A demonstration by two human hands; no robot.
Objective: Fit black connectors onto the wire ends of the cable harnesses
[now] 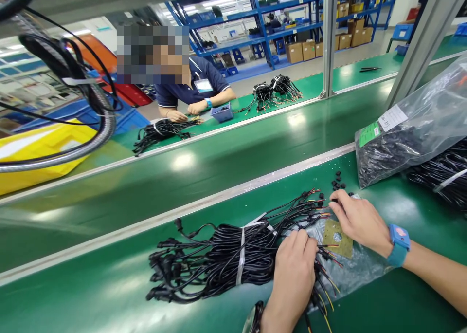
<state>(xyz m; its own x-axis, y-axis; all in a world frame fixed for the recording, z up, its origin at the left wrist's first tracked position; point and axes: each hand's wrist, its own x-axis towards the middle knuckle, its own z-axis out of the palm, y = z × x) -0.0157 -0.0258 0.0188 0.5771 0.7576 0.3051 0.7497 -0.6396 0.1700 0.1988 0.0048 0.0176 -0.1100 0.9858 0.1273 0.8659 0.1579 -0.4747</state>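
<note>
A bundle of black cables [233, 255], tied with a white band, lies on the green bench, its black connectors [164, 269] to the left. Bare coloured wire ends fan out at its right. My left hand [295, 267] is closed round one cable near its stripped end, over the right side of the bundle. Farther right, my right hand [359, 221] pinches a small black part [334, 200], mostly covered by the fingertips. Similar small black parts [338, 179] lie scattered just beyond that hand. Beneath both hands are a clear plastic sheet [365, 269] and a yellowish perforated board [343, 248].
A clear bag of black parts [394, 148] stands at the right, beside another cable bundle [441, 170]. A metal rail [219, 201] runs behind my bench. Across the conveyor, a co-worker [193, 80] handles cables [160, 131]. A hose [105, 123] hangs at upper left.
</note>
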